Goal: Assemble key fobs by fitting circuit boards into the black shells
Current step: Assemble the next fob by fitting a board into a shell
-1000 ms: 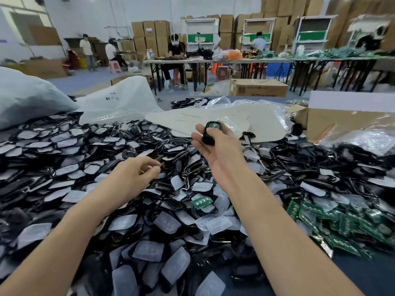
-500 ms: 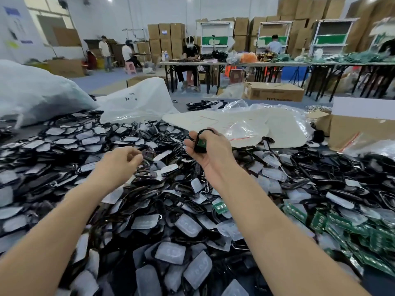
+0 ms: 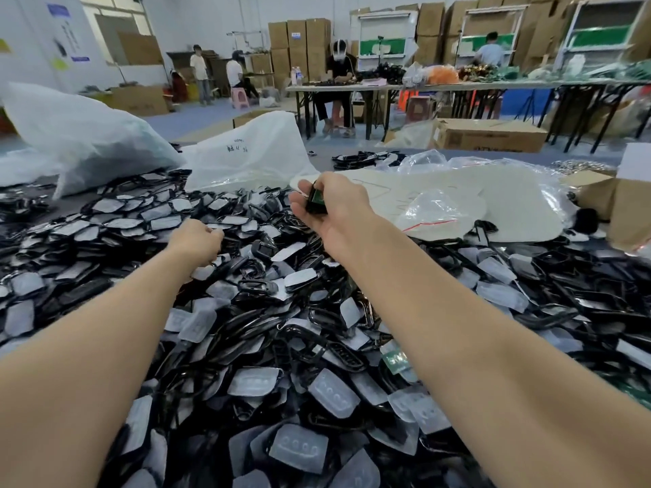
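**Shell held in right hand, up and to the right of the left hand**

The right hand (image 3: 334,213) grips one black shell (image 3: 311,207) just above frame centre, with thumb and fingers curled round it. A green circuit board (image 3: 318,197) shows in the shell's open face. Whether it is fully seated cannot be told. The shell's long axis runs near upright in the frame, slightly tilted, with the open face toward the camera.

The left hand (image 3: 195,241) lies lower and to the left, apart from the right hand. Its fingers curl down onto the heap of loose shells (image 3: 257,287). Whether it pinches a part cannot be told.

The right hand is therefore the nearer hand, since it already has the workpiece. Any pressing or handover would require the left hand to travel up and right across the gap. A loose board (image 3: 394,361) lies in the heap at lower centre of the frame.
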Tool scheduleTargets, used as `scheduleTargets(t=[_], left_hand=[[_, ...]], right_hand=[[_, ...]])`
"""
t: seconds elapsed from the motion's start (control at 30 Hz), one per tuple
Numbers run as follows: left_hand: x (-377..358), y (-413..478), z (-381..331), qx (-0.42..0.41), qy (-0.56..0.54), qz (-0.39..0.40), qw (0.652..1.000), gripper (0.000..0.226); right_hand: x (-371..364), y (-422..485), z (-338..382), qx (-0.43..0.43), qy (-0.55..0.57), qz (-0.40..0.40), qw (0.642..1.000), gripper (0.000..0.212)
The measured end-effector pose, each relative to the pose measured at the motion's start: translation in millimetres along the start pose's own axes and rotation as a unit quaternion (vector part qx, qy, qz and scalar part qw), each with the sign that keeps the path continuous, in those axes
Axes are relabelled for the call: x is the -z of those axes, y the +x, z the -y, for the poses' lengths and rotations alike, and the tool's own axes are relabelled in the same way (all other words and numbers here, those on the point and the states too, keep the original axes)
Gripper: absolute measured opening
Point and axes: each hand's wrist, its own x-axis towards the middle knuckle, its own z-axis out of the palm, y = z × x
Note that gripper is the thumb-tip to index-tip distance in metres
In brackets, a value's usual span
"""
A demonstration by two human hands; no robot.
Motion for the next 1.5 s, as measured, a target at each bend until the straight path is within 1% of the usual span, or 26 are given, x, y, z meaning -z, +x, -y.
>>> scheduleTargets(t=[0.07, 0.13, 0.2, 0.27, 0.33, 0.47, 0.6, 0.73, 0.83, 0.87, 0.9, 0.97, 1.03, 1.1, 1.13, 1.17, 1.2, 1.27, 1.3, 1.43, 1.5], left_hand=[[-7.2, 18.3, -5.3, 0.034, -0.034, -0.02, 0.999, 0.033], [-11.2, 35.4, -12.4, 0.036, 0.019, -0.054, 0.998, 0.036], [-12.6, 49.2, -18.9, 0.012, 0.09, -0.072, 0.993, 0.038], [-13.8, 62.4, -23.0, -0.019, 0.142, -0.069, 0.987, 0.037], [-17.2, 74.7, -26.0, -0.04, 0.189, -0.053, 0.98, 0.04], [-26.4, 93.0, -27.2, -0.048, 0.272, -0.006, 0.961, 0.052], [-29.2, 98.6, -21.8, -0.065, 0.239, -0.001, 0.969, 0.056], [-23.8, 88.0, -10.4, -0.078, 0.221, -0.025, 0.972, 0.034], [-15.8, 72.9, -7.7, -0.086, 0.187, -0.044, 0.978, 0.032], [-12.2, 64.6, -11.4, -0.094, 0.158, -0.045, 0.982, 0.032], [-10.5, 55.5, -16.8, -0.103, 0.107, -0.039, 0.988, 0.031], [-6.5, 23.6, -40.4, -0.132, -0.039, -0.008, 0.99, 0.027], [-8.7, -18.3, -72.1, -0.174, -0.165, 0.037, 0.97, 0.022], [-20.6, -67.0, -103.1, -0.22, -0.237, 0.094, 0.942, 0.017], [-29.8, -92.7, -115.9, -0.239, -0.265, 0.125, 0.926, 0.014], [-40.9, -118.0, -127.1, -0.254, -0.287, 0.155, 0.911, 0.012], [-52.8, -142.9, -136.4, -0.264, -0.303, 0.179, 0.898, 0.011], [-77.5, -189.6, -151.7, -0.284, -0.32, 0.213, 0.879, 0.011], [-89.5, -209.8, -158.1, -0.296, -0.323, 0.224, 0.871, 0.011], [-131.3, -272.7, -180.8, -0.331, -0.321, 0.252, 0.851, 0.005], [-144.9, -296.3, -190.0, -0.335, -0.328, 0.26, 0.844, 0.004]], right_hand=[[2.5, 9.4, 0.5, -0.002, -0.006, 0.002, 1.0, 0.024], [7.5, 19.3, 1.5, -0.003, -0.017, 0.002, 1.0, 0.024], [14.4, 29.5, 1.7, -0.004, -0.026, -0.005, 1.0, 0.026], [21.9, 38.3, 1.4, -0.008, -0.035, -0.011, 0.999, 0.033], [29.8, 45.0, 1.3, -0.007, -0.045, -0.008, 0.999, 0.034], [47.1, 55.2, 4.2, 0.002, -0.05, -0.002, 0.999, 0.023], [65.0, 61.6, 7.7, 0.018, -0.044, -0.018, 0.999, 0.021], [77.4, 56.7, 6.5, 0.023, -0.054, -0.028, 0.998, 0.016], [87.4, 45.9, 9.3, 0.022, -0.069, -0.03, 0.997, 0.015], [91.5, 40.8, 12.2, 0.023, -0.077, -0.031, 0.996, 0.015], [96.6, 37.6, 14.0, 0.021, -0.085, -0.033, 0.996, 0.015], [106.9, 23.0, 22.9, 0.019, -0.092, -0.038, 0.995, 0.017], [117.9, 5.3, 31.3, 0.017, -0.082, -0.031, 0.996, 0.023], [130.5, -14.3, 36.6, 0.019, -0.085, -0.021, 0.996, 0.024], [138.5, -24.3, 37.3, 0.024, -0.098, -0.019, 0.995, 0.02], [147.8, -34.3, 37.7, 0.029, -0.118, -0.022, 0.992, 0.016], [158.4, -44.4, 38.0, 0.038, -0.145, -0.027, 0.988, 0.018], [182.5, -65.7, 39.1, 0.067, -0.198, -0.036, 0.977, 0.033], [194.2, -76.3, 40.4, 0.089, -0.219, -0.039, 0.971, 0.035], [237.5, -117.6, 49.5, 0.197, -0.287, -0.081, 0.934, 0.015], [256.5, -135.9, 53.4, 0.219, -0.279, -0.094, 0.93, 0.018]])
